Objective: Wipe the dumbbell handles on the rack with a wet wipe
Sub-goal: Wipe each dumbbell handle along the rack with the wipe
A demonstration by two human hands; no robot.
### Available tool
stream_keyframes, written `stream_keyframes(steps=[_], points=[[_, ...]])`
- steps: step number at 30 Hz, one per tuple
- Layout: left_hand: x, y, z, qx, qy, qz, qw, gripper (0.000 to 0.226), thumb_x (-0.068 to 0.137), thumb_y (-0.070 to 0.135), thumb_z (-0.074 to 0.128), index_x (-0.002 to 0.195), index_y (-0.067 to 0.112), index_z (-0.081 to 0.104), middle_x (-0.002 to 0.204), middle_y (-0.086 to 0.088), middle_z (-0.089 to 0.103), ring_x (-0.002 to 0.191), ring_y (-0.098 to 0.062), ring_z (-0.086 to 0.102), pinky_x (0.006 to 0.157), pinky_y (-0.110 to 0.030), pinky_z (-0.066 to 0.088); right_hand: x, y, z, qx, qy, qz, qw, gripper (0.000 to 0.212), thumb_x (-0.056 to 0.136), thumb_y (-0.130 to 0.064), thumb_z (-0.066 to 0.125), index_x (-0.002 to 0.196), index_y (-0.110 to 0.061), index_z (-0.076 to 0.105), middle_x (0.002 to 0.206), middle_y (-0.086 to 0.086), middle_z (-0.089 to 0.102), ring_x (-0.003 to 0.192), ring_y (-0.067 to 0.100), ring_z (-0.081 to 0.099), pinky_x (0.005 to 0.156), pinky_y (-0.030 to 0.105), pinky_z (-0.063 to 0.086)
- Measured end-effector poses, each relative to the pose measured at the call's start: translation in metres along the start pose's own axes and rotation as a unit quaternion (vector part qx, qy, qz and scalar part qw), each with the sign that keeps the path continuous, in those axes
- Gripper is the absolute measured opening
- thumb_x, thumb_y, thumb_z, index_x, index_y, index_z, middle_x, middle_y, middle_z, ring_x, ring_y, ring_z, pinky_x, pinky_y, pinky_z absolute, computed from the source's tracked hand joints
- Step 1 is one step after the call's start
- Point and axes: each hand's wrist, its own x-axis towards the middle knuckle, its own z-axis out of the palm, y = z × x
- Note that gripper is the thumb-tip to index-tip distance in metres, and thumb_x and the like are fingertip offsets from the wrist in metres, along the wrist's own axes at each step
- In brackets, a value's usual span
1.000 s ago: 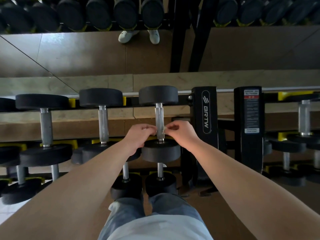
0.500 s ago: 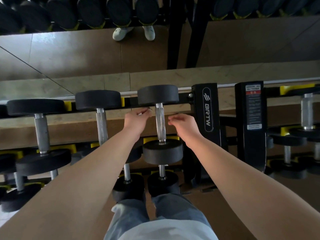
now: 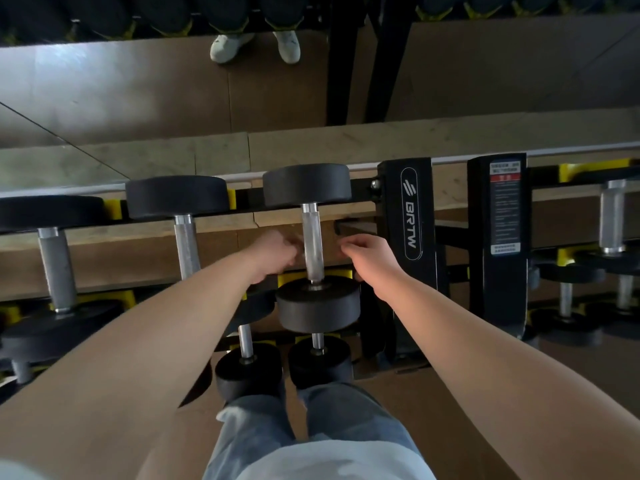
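Note:
A black dumbbell with a metal handle (image 3: 309, 221) lies on the top tier of the rack (image 3: 410, 216), just left of the upright. My left hand (image 3: 275, 252) sits at the handle's left side and my right hand (image 3: 369, 259) at its right, both with curled fingers. They pinch the ends of a pale wet wipe (image 3: 313, 254), which is blurred and barely visible across the lower part of the handle.
Two more dumbbells (image 3: 187, 237) (image 3: 55, 268) lie to the left on the same tier, and smaller ones (image 3: 247, 344) on the tiers below. A second black upright (image 3: 502, 237) with a label stands to the right. A mirror behind shows white shoes (image 3: 228, 46).
Both hands drew apart from the handle and slid up it towards the far head, then came back down towards the middle.

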Motion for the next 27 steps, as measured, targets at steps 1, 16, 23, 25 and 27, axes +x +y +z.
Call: stream_keyframes(steps=[1, 16, 23, 25, 27], points=[[0.007, 0.004, -0.005, -0.057, 0.034, 0.005, 0.998, 0.014, 0.103, 0.016, 0.053, 0.105, 0.016, 0.067, 0.084, -0.005, 0.064, 0.08, -0.021, 0.059, 0.065, -0.03, 0.046, 0.001, -0.001, -0.001, -0.005, 0.0, -0.003, 1.0, 0.022, 0.104, -0.024, 0.056, 0.119, -0.024, 0.072, 0.099, -0.007, 0.068, 0.08, 0.007, 0.059, 0.071, 0.029, 0.052], [0.026, -0.012, 0.001, -0.256, -0.077, -0.043, 0.963, 0.025, 0.105, 0.017, 0.05, 0.121, 0.021, 0.068, 0.072, 0.003, 0.059, 0.055, -0.007, 0.046, 0.049, -0.02, 0.037, -0.008, 0.026, -0.001, -0.028, -0.031, 0.032, 0.999, 0.02, 0.104, -0.021, 0.054, 0.102, -0.031, 0.071, 0.094, -0.009, 0.075, 0.095, 0.009, 0.063, 0.077, 0.03, 0.045], [0.019, -0.006, -0.007, -0.258, -0.071, -0.026, 0.963, 0.027, 0.105, 0.013, 0.05, 0.119, 0.029, 0.066, 0.068, 0.005, 0.06, 0.053, -0.006, 0.041, 0.044, -0.019, 0.033, -0.01, 0.02, -0.002, -0.019, -0.022, 0.025, 0.999, 0.017, 0.103, -0.021, 0.056, 0.109, -0.027, 0.07, 0.09, -0.009, 0.076, 0.079, 0.001, 0.065, 0.065, 0.023, 0.042], [0.01, -0.014, -0.004, -0.087, -0.122, -0.019, 0.989, 0.023, 0.106, 0.022, 0.048, 0.116, 0.039, 0.06, 0.063, 0.004, 0.054, 0.054, -0.01, 0.042, 0.051, -0.023, 0.036, -0.01, 0.021, 0.0, -0.023, -0.022, 0.024, 0.999, 0.019, 0.103, -0.021, 0.056, 0.112, -0.024, 0.072, 0.09, -0.008, 0.077, 0.087, 0.006, 0.066, 0.068, 0.026, 0.044], [0.003, -0.017, 0.001, 0.053, -0.158, -0.012, 0.986, 0.018, 0.108, 0.029, 0.045, 0.114, 0.041, 0.057, 0.069, 0.0, 0.054, 0.062, -0.014, 0.046, 0.059, -0.026, 0.04, -0.011, 0.02, 0.002, -0.033, -0.023, 0.023, 0.999, 0.021, 0.102, -0.023, 0.056, 0.115, -0.022, 0.073, 0.09, -0.008, 0.077, 0.095, 0.01, 0.067, 0.075, 0.03, 0.047]])
